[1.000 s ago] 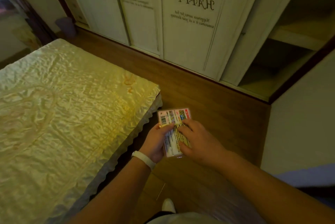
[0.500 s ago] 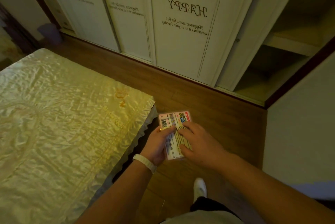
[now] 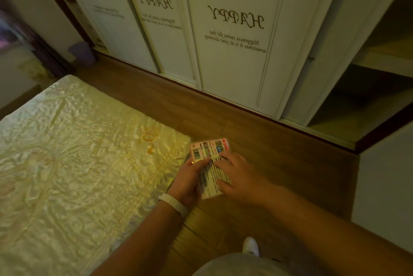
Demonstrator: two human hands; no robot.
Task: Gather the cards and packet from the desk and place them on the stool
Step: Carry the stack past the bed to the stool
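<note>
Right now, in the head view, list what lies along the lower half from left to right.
Satin-covered bed → wristband → left hand → packet → right hand → bare wooden floor → pale wall.

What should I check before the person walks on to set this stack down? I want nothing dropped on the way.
1. Printed pink-and-white packet held on top of the stack: ok.
2. Left hand under the stack's left edge: ok.
3. Right hand gripping its right side: ok.
4. Cards beneath the packet squared up: cannot tell.
5. Stool in sight: not ok, none visible.
6. Brown wooden floor ahead clear: ok.
</note>
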